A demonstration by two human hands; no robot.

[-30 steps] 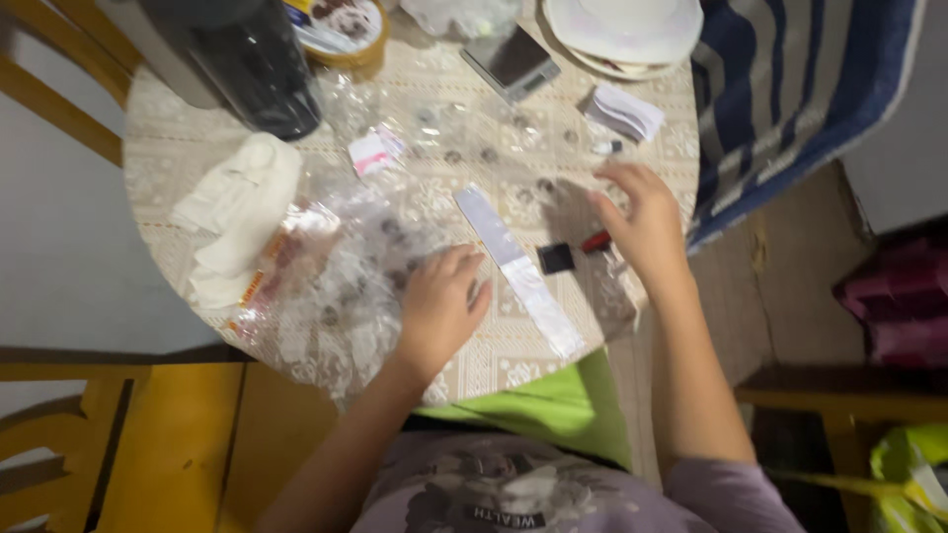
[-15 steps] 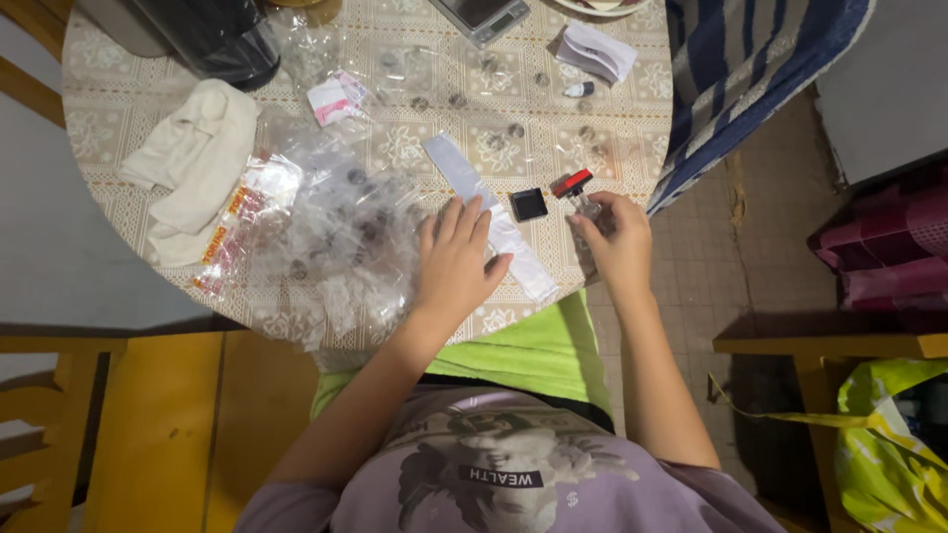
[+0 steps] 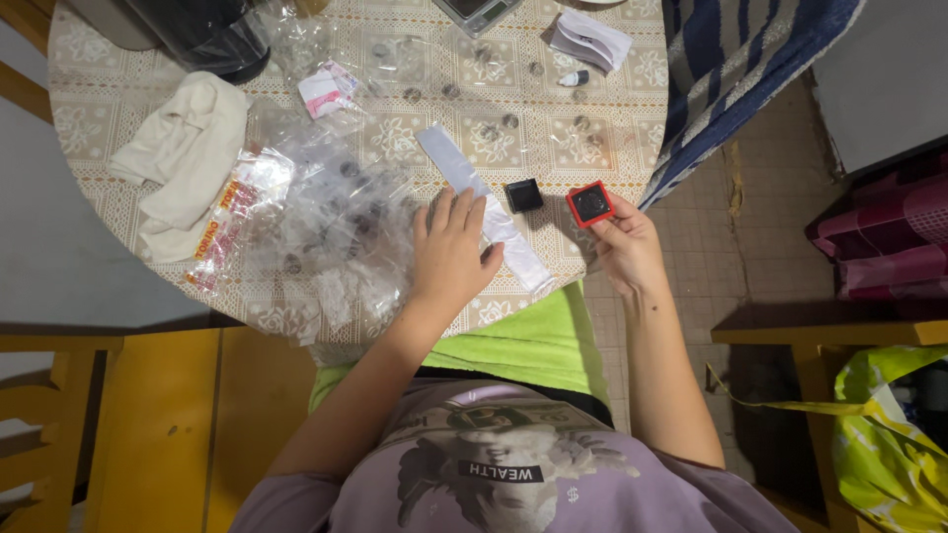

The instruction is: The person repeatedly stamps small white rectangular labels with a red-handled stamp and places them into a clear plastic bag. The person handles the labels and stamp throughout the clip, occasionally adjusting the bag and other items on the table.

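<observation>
Red-framed square piece [image 3: 591, 204] at tabletop [image 3: 612, 118] edge, pinched in right hand [image 3: 626, 249] fingers | small black square block [image 3: 523, 194] just left of it, on tabletop | left hand [image 3: 452, 255] flat, fingers spread, released, resting on clear plastic bags [image 3: 336, 222] beside long pale strip [image 3: 482, 205] | white cloth [image 3: 183, 158] far left.

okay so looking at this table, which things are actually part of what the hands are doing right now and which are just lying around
In hand:
- small red-framed square piece, held in the right hand
- long pale strip, under the left hand
- small black square box, between the two hands
- heap of clear plastic bags, beside the left hand

Lying about:
- white cloth
- folded white paper
- dark container
- blue striped fabric
</observation>
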